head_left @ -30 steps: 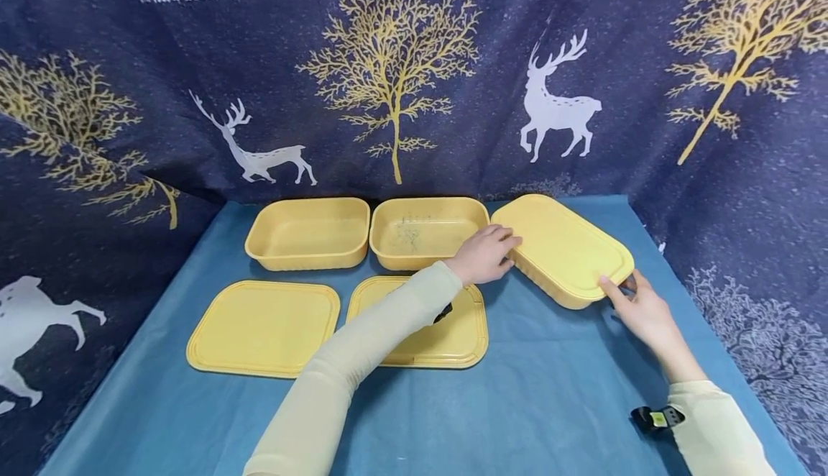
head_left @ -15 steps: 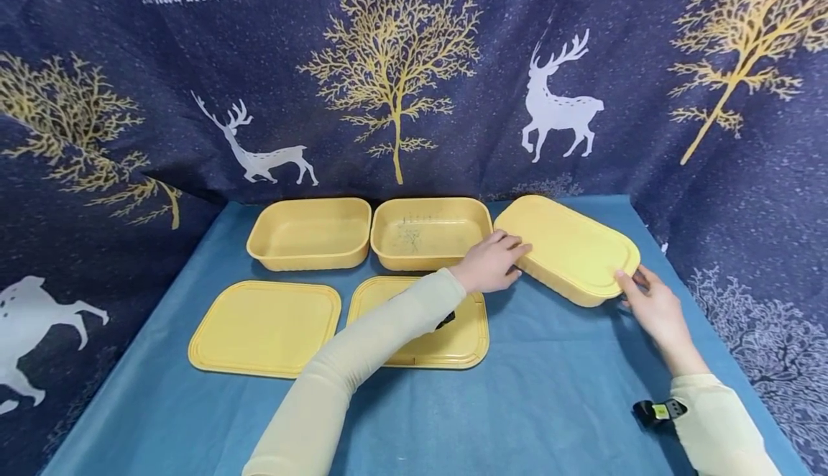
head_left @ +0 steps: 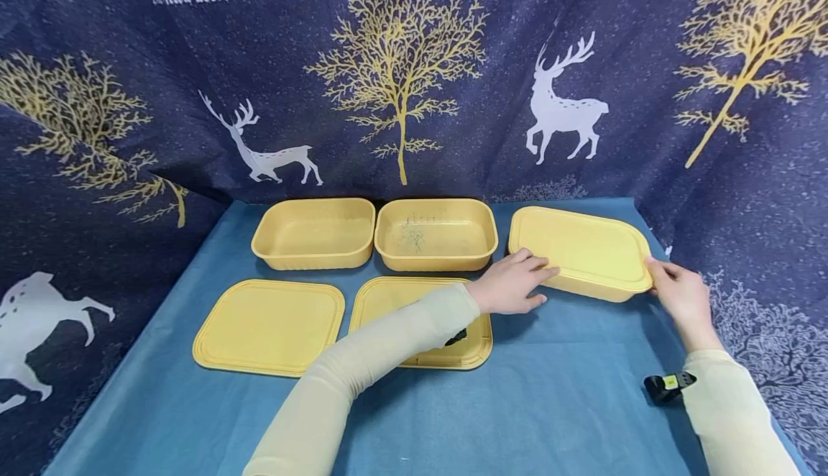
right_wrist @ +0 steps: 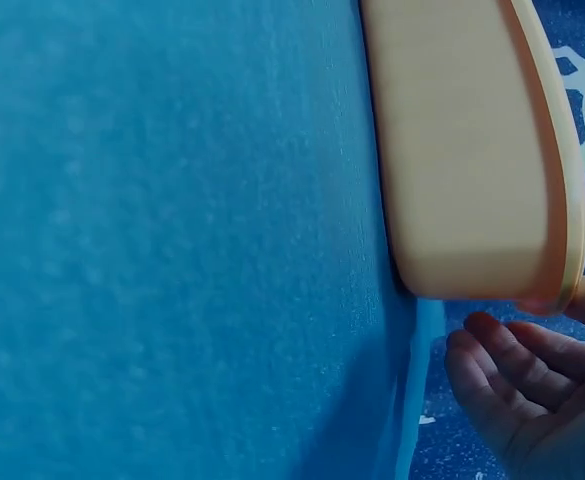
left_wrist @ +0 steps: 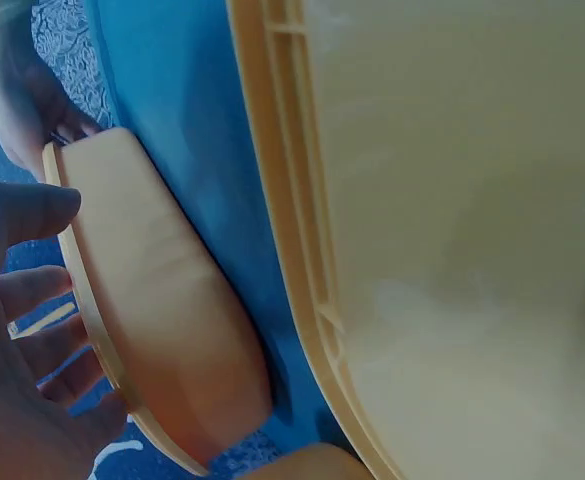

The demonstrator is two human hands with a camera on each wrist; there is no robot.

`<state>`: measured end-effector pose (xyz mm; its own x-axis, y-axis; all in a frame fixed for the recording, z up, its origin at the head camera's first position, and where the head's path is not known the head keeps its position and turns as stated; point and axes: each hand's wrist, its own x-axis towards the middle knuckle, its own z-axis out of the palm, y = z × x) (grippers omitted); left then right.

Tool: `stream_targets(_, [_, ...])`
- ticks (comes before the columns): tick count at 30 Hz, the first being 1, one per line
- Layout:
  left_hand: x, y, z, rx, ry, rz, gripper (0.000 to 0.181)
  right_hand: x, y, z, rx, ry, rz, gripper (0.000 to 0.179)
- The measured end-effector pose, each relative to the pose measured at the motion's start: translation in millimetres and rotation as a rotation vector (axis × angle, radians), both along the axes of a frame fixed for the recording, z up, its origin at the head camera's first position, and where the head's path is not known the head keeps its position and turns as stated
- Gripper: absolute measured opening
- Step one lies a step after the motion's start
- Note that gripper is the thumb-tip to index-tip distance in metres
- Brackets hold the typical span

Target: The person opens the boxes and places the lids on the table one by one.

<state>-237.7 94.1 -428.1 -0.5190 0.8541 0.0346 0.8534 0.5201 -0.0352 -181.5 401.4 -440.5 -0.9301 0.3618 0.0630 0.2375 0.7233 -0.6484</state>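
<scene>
A yellow food container (head_left: 598,289) stands at the back right under its yellow lid (head_left: 578,242). The person's left hand (head_left: 511,284) touches the lid's front left edge with relaxed, spread fingers. In the left wrist view that hand's fingers (left_wrist: 47,345) lie along the lid rim, beside the container wall (left_wrist: 162,290). At the container's right end, the right hand (head_left: 682,296) pinches the lidded rim between thumb and finger. The right wrist view has its other fingers (right_wrist: 522,365) loosely bent below the container's end (right_wrist: 472,150).
Two uncovered yellow containers, a left one (head_left: 313,235) and a middle one (head_left: 433,231), stand along the back. Two yellow lids, a left one (head_left: 272,325) and a middle one (head_left: 468,354), lie before them on blue cloth (head_left: 517,411). A deer-print curtain (head_left: 479,145) hangs behind.
The lidded container has turned from a slanted position to nearly straight, with its right end pushed back and to the right. Both hands have moved right with it.
</scene>
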Motion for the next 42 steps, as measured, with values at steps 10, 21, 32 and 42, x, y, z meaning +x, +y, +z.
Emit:
stream_targets(10, [-5.1,-6.1,2.0,0.257,-0.205,0.210,0.056,10.1,-9.8,2.8,-0.033,-0.047,0.035,0.079])
stream_targets(21, [-12.4,0.8,-0.9,0.325,-0.285,0.306,0.056,2.6,-9.5,3.7,0.025,0.010,0.054,0.066])
stream_targets(32, [-15.2,20.4,-2.7,0.340,-0.362,0.311,0.061,-12.6,8.2,3.6,-0.016,-0.016,-0.033,0.066])
stream_targets(42, [-21.4,19.2,-9.2,0.421,-0.414,0.311,0.063,-28.0,14.3,-2.8,0.009,0.045,-0.042,0.064])
